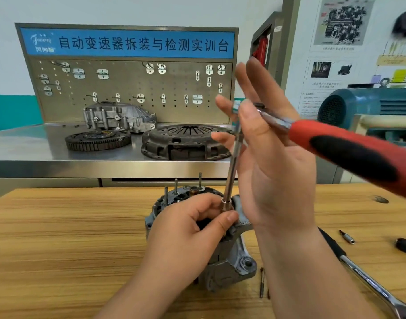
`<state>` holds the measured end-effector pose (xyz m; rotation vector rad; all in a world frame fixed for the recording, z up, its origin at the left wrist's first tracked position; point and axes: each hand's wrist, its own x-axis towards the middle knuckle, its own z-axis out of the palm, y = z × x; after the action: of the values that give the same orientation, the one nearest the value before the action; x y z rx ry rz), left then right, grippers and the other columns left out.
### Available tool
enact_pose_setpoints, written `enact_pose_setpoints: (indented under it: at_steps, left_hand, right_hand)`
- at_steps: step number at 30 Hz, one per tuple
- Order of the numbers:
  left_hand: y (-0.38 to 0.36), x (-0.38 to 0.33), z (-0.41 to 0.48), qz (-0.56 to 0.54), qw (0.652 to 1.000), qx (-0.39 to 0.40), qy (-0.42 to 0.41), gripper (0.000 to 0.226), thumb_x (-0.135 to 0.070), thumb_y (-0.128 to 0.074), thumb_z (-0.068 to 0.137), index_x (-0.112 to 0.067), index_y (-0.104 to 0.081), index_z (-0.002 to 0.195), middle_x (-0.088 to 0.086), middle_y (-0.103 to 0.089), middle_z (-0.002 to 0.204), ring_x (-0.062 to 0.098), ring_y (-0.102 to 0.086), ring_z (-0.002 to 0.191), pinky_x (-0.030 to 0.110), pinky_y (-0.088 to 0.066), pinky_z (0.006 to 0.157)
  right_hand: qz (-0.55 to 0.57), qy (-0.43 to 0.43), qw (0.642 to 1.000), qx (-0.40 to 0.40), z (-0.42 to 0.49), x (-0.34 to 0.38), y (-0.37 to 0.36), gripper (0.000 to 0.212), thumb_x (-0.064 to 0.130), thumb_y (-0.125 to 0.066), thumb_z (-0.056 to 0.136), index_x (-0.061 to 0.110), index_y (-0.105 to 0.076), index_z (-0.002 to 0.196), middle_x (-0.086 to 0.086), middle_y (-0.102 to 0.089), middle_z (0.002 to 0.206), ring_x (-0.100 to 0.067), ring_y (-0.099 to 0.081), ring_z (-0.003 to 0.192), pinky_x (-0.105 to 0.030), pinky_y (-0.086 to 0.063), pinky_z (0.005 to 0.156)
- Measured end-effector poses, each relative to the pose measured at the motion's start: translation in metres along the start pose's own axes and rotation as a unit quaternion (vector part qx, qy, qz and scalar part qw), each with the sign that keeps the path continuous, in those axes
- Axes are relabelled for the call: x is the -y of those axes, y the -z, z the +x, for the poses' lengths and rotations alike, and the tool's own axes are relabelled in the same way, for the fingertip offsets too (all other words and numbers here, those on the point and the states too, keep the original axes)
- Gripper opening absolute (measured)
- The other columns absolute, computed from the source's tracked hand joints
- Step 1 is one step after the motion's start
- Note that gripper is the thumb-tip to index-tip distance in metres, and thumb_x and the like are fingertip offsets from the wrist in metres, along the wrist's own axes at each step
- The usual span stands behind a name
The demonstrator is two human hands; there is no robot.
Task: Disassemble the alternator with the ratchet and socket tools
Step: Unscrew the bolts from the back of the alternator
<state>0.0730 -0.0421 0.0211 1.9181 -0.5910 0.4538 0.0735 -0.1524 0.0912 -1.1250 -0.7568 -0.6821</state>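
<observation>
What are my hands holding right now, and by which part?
Left hand: fingers pinch the socket under the extension. Right hand touches the ratchet at its head, fingers straight; grip unclear.
</observation>
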Motion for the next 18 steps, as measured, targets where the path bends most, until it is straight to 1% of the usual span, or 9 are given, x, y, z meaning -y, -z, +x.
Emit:
enact_pose_setpoints:
  at_steps: [3, 5, 7, 8, 10, 11, 13, 16, 18]
  left_hand:
    - [-0.0002, 0.0022, -0.0012, 0.005, 1.0, -0.001, -0.027, 0.026, -0.06, -0.059, 0.08, -0.04, -0.066, 0.094, -0.018, -0.068, 0.069, 0.005, -0.062, 0.067, 0.035, -0.052, 0.064]
    - [-0.0002, 0.0026, -0.0019, 0.007, 0.999, 0.01, -0.037, 0.031, -0.064, -0.051, 0.079, -0.047, -0.059, 0.103, -0.011, -0.068, 0.071, 0.012, -0.062, 0.067, 0.039, -0.052, 0.07]
    - [-0.0003, 0.0029, -0.0017, 0.008, 0.999, 0.021, -0.039, 0.036, -0.063, -0.043, 0.077, -0.044, -0.059, 0.103, -0.008, -0.068, 0.074, 0.016, -0.062, 0.068, 0.041, -0.051, 0.074]
    - [-0.0003, 0.0023, -0.0013, 0.012, 0.999, 0.02, -0.04, 0.034, -0.061, -0.045, 0.077, -0.041, -0.06, 0.1, -0.011, -0.067, 0.071, 0.014, -0.061, 0.066, 0.039, -0.051, 0.071]
    - [-0.001, 0.0019, 0.0001, 0.011, 0.999, 0.006, -0.033, 0.024, -0.054, -0.053, 0.077, -0.04, -0.062, 0.094, -0.017, -0.067, 0.068, 0.008, -0.061, 0.065, 0.033, -0.05, 0.062]
    - [-0.0013, 0.0017, 0.0008, 0.005, 1.0, -0.002, -0.025, 0.02, -0.05, -0.056, 0.077, -0.039, -0.063, 0.092, -0.019, -0.067, 0.069, 0.004, -0.062, 0.067, 0.03, -0.051, 0.062]
    - [-0.0013, 0.0024, 0.0015, -0.001, 1.0, -0.009, -0.014, 0.012, -0.046, -0.061, 0.082, -0.038, -0.066, 0.09, -0.019, -0.07, 0.073, 0.002, -0.064, 0.072, 0.034, -0.054, 0.067]
    - [-0.0001, 0.0027, 0.0012, 0.004, 1.0, -0.004, -0.015, 0.009, -0.044, -0.064, 0.084, -0.04, -0.066, 0.091, -0.018, -0.069, 0.071, 0.002, -0.064, 0.07, 0.035, -0.055, 0.067]
    - [0.0013, 0.0023, 0.0006, 0.011, 1.0, 0.005, -0.026, 0.021, -0.054, -0.057, 0.079, -0.043, -0.064, 0.095, -0.019, -0.066, 0.066, 0.003, -0.06, 0.064, 0.033, -0.051, 0.063]
  right_hand:
    - [0.096, -0.065, 0.993, 0.001, -0.0006, -0.0013, -0.0019, 0.03, 0.033, -0.047, 0.095, 0.026, -0.059, 0.122, -0.001, -0.066, 0.124, -0.017, -0.07, 0.092, -0.027, -0.053, 0.077]
    - [0.125, -0.115, 0.985, -0.001, -0.0004, -0.0022, -0.0024, 0.04, 0.046, -0.04, 0.092, 0.023, -0.058, 0.12, -0.003, -0.073, 0.106, -0.02, -0.071, 0.084, -0.028, -0.054, 0.073]
    - [0.129, -0.138, 0.982, -0.006, 0.0, -0.0023, -0.0026, 0.053, 0.052, -0.039, 0.086, 0.018, -0.057, 0.122, -0.005, -0.075, 0.098, -0.02, -0.071, 0.081, -0.027, -0.054, 0.071]
    - [0.128, -0.134, 0.983, -0.009, 0.0, -0.0022, -0.0029, 0.052, 0.051, -0.041, 0.086, 0.018, -0.058, 0.122, -0.004, -0.075, 0.1, -0.019, -0.071, 0.083, -0.027, -0.054, 0.07]
    - [0.114, -0.103, 0.988, -0.012, -0.0003, -0.0014, -0.0035, 0.035, 0.041, -0.047, 0.091, 0.022, -0.063, 0.115, -0.004, -0.072, 0.113, -0.02, -0.068, 0.094, -0.027, -0.054, 0.072]
    - [0.105, -0.081, 0.991, -0.013, -0.0006, -0.0004, -0.0043, 0.027, 0.033, -0.049, 0.091, 0.025, -0.065, 0.112, -0.003, -0.069, 0.121, -0.021, -0.065, 0.101, -0.027, -0.054, 0.073]
    - [0.101, -0.049, 0.994, -0.009, -0.0014, -0.0002, -0.0051, 0.025, 0.023, -0.052, 0.091, 0.03, -0.066, 0.11, 0.001, -0.064, 0.13, -0.021, -0.064, 0.108, -0.027, -0.053, 0.074]
    - [0.122, -0.063, 0.99, 0.001, -0.0015, -0.001, -0.0045, 0.027, 0.029, -0.047, 0.092, 0.03, -0.062, 0.115, 0.004, -0.065, 0.125, -0.018, -0.069, 0.093, -0.027, -0.053, 0.074]
    - [0.13, -0.098, 0.987, 0.0, -0.0012, -0.0019, -0.0036, 0.036, 0.043, -0.043, 0.091, 0.028, -0.059, 0.119, 0.002, -0.07, 0.115, -0.019, -0.071, 0.085, -0.027, -0.054, 0.073]
